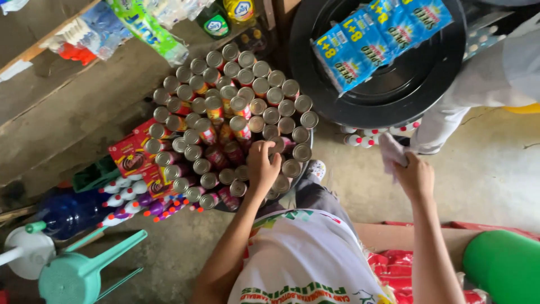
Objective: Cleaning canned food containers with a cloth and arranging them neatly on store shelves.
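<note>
My left hand [263, 164] is curled over one tin can [277, 145] at the lower right edge of the can stack [230, 121], just below frame centre; the fingers are closed around its rim, though my knuckles hide how firm the hold is. My right hand [415, 175], right of centre, is pinched shut on a pale cloth [392, 150] and held clear of the cans. The cans are packed rim to rim in tilted layers. Hazard: I judge that lifting or twisting this edge can could loosen the cans touching it, since nothing outside them appears to brace the row, and they could roll onto the concrete floor [495, 169]. Secondary hazard: the black round tray [394, 95] with blue packets [379, 36], at upper right, overhangs the stack's right side; a raised elbow could catch it. Small bottles [360, 138] under the tray could be knocked over by a falling can.
</note>
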